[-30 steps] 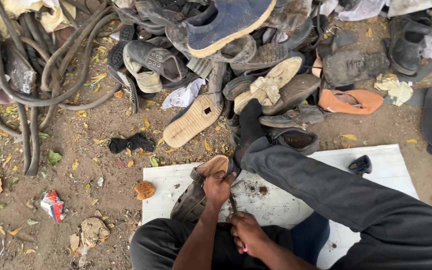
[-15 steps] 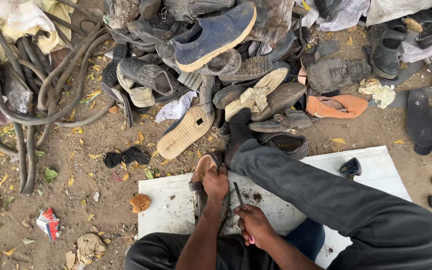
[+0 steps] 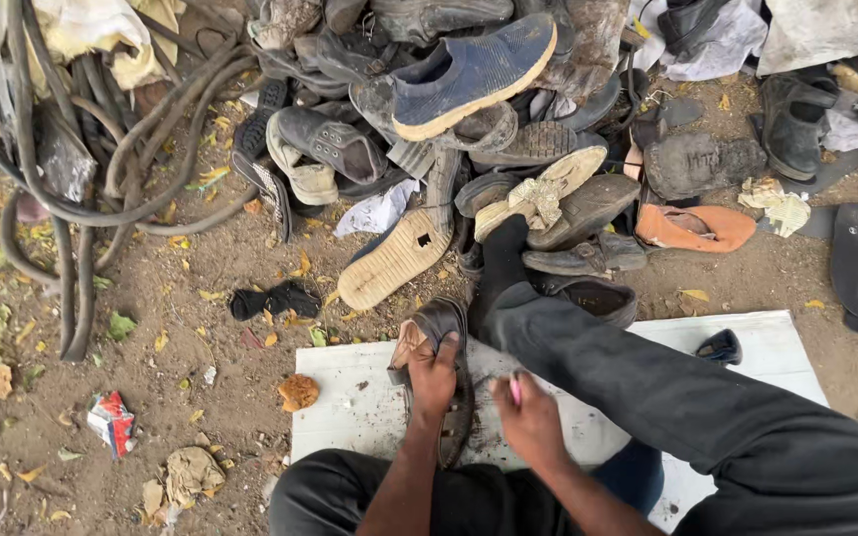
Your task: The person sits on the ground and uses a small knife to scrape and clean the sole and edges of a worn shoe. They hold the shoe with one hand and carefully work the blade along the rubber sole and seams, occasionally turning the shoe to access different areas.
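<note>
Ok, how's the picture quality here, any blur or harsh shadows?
Head view: light is soft and even, no hard shadows or glare. The shoe pile and the left hand on the dark shoe look sharp; the right hand is a little smeared. Edges bend slightly, as with a wide lens.

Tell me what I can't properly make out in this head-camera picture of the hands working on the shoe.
- Right hand: it grips something pink; too small and covered by its fingers to identify.
- Dark shoe: its middle is hidden under the left hand.
- White board: its near edge is hidden by the person's legs.
- Shoe pile: cut off by the top edge.
- Rubber hoses: run past the left edge.
</note>
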